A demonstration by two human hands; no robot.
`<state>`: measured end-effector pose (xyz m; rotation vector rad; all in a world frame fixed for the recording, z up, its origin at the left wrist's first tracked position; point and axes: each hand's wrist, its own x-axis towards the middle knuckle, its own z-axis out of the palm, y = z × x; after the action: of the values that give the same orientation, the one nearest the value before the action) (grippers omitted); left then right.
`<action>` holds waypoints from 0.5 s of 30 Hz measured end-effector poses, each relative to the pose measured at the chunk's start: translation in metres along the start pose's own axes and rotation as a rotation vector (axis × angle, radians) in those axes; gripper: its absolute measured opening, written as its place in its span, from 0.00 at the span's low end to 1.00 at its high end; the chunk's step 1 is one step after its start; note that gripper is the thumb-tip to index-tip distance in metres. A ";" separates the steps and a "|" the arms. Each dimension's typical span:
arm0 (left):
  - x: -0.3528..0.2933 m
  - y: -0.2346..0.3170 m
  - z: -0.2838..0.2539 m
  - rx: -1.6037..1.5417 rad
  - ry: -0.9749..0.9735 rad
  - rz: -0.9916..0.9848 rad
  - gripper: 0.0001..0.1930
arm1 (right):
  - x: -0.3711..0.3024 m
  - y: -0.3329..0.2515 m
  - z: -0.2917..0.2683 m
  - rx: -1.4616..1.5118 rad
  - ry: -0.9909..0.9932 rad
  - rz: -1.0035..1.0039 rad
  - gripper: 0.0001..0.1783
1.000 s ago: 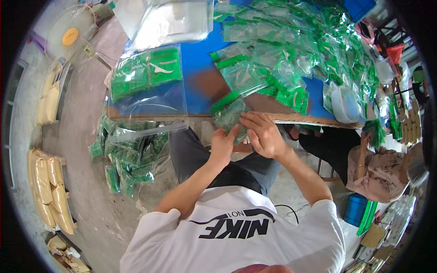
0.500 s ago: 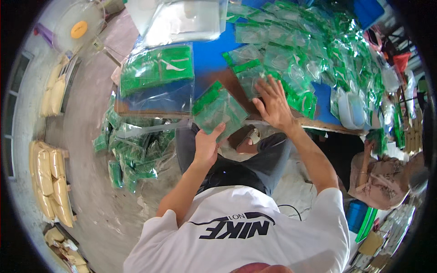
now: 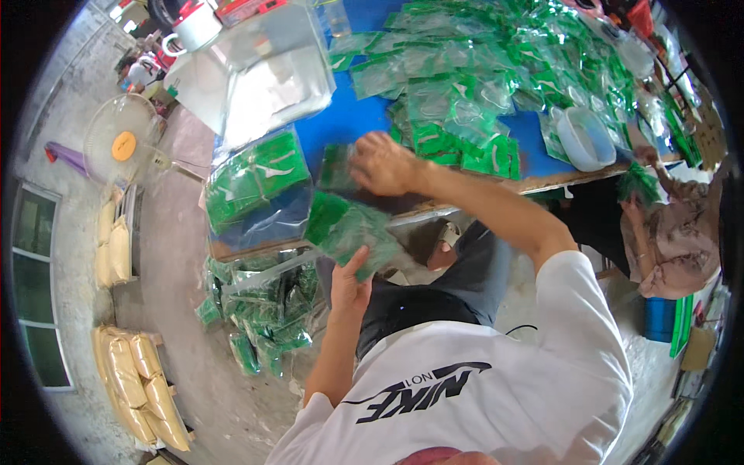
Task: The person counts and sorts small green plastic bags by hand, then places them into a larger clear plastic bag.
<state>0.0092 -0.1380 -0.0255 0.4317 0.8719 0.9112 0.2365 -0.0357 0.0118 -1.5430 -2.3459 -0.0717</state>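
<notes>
Near the table's front edge, my left hand (image 3: 353, 287) is closed on a thin stack of green-and-clear plastic packets (image 3: 345, 229), thumb on top. Just beyond it, my right hand (image 3: 384, 164) has reached across over the table with its fingers curled. A single green-and-clear packet (image 3: 335, 169) sticks out from those fingers, slightly smeared by motion; the fingertips themselves are hidden. Many similar packets (image 3: 465, 101) lie in a spread heap over the blue tabletop (image 3: 356, 116). To the left, a large clear bag filled with green packets (image 3: 260, 178) lies at the table corner.
Clear plastic sheets (image 3: 275, 89) and a white kettle (image 3: 198, 29) stand at the far left. A whitish plastic tub (image 3: 587, 139) is at the right edge. Filled bags (image 3: 267, 310) lie on the floor. At right, a co-worker's hand (image 3: 635, 213) holds something green. A fan (image 3: 124, 139) stands left.
My right hand has moved left from the packet heap toward my left hand, its spread fingers now curled on a packet. The view has turned, shifting the scene.
</notes>
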 end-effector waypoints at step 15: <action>0.009 0.002 0.015 0.057 -0.099 -0.097 0.21 | -0.105 0.019 -0.032 -0.120 0.041 0.099 0.37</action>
<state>0.0232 -0.1293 -0.0197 0.4757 0.8232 0.7707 0.2990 -0.1284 0.0081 -1.6945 -2.2669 -0.2231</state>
